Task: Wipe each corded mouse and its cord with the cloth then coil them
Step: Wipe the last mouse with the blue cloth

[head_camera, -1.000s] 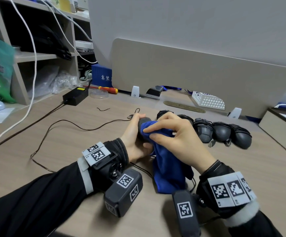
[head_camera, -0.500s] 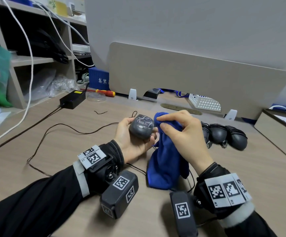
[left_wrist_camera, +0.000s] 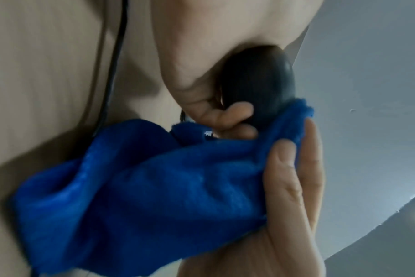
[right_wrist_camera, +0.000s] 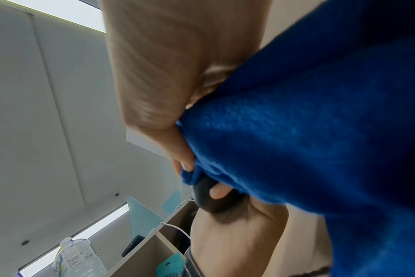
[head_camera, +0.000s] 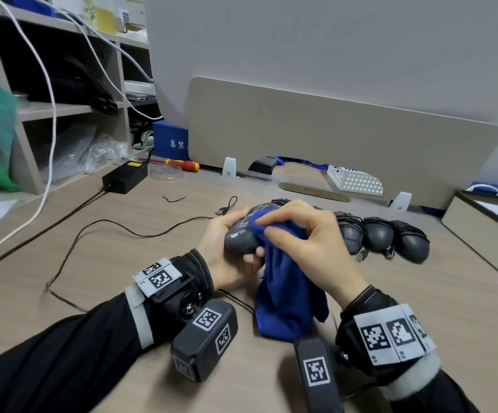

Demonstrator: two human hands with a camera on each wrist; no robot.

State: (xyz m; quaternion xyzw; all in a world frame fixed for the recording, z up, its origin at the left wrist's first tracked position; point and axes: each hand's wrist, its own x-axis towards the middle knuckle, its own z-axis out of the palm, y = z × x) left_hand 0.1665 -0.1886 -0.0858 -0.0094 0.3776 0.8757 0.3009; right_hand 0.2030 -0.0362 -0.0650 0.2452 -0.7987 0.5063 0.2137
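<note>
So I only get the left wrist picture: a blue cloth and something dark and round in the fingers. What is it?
Observer: A grey computer mouse with printed marks on the side facing up. The left hand holds it while the right hand presses the cloth onto it.
Operator: Is it the only one?
Observer: No. At least three more mice lie in a row on the desk behind the right hand, each with its cord wrapped round it.
Operator: And this one's cord?
Observer: Not coiled. The thin cord trails in loose curves over the desk to the left, and its plug lies just beyond the left hand.
</note>
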